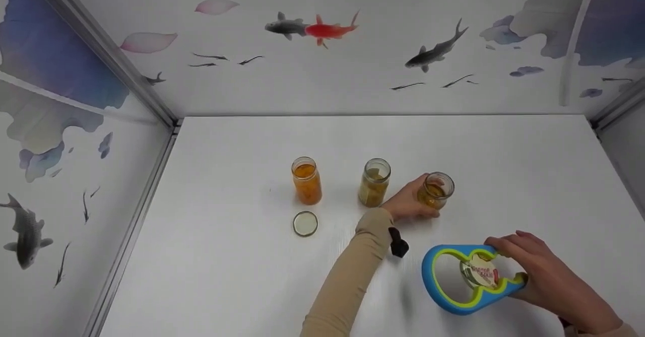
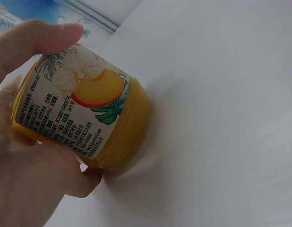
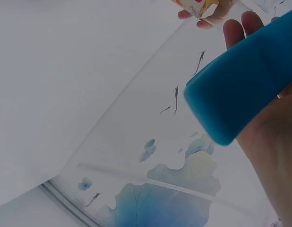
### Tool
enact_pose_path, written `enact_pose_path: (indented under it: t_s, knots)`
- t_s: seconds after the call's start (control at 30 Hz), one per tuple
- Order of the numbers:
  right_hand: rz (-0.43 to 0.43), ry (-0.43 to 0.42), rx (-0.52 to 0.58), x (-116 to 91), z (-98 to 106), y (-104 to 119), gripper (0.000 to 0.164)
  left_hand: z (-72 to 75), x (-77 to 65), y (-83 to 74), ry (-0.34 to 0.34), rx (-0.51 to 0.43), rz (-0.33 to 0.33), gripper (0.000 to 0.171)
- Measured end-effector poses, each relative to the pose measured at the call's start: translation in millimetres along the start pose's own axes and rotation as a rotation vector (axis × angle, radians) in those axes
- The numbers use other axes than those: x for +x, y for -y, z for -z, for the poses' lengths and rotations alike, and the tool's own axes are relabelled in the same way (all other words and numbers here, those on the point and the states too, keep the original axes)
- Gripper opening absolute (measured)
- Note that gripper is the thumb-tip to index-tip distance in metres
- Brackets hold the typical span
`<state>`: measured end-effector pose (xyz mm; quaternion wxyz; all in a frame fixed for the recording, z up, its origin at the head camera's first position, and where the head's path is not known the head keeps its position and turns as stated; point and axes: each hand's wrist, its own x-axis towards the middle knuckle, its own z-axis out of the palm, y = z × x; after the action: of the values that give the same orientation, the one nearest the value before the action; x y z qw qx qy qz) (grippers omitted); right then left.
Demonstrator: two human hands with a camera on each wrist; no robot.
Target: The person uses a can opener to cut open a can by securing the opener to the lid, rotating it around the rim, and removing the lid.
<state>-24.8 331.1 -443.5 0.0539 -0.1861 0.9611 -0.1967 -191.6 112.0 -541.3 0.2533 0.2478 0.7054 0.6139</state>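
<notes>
My left hand [image 1: 407, 202] grips a lidless glass jar [image 1: 434, 202] of yellow fruit, fingers around its side. Close up in the left wrist view, the jar [image 2: 129, 123] carries a white label with a peach picture and printed text. Toward the front right, my right hand [image 1: 549, 271] holds a blue and green jar opener [image 1: 428, 275] by its narrower end. A printed lid [image 1: 481, 271] shows within the opener's scalloped gap. In the right wrist view, the opener's blue side [image 3: 236, 90] hides part of the fingers.
Left of the gripped jar stand two more lidless jars, one with yellowish contents [image 1: 373, 188] and one with orange contents [image 1: 307, 186]. A loose lid [image 1: 305, 224] lies in front of the orange one. Printed panels [image 1: 322, 85] wall the white table [image 1: 227, 256] at the back and sides.
</notes>
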Motion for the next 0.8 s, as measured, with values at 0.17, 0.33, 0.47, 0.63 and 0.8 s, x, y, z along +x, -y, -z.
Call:
enact_pose_path:
  t_s: [0.17, 0.33, 0.47, 0.63, 0.8]
  knots:
    - [0.004, -0.009, -0.018, -1, -2, -2, 0.08, -2.5, 6.2, -1.0, -0.052, -0.005, 0.035, 0.065]
    - [0.001, -0.006, -0.004, -2, -4, -2, 0.08, -9.5, 10.5, -4.7, -0.136, 0.059, 0.091, 0.073]
    - [0.007, -0.018, 0.002, -1, -4, -3, 0.08, -13.0, 13.0, -5.9, -0.196, 0.137, 0.107, 0.085]
    - [-0.005, -0.007, 0.004, 1, -6, -4, 0.08, -15.8, 10.5, -4.3, -0.261, 0.142, 0.184, 0.091]
    - [-0.017, 0.013, 0.024, -1, -8, -5, 0.08, -18.6, 3.8, -3.9, -0.278, 0.149, 0.207, 0.09]
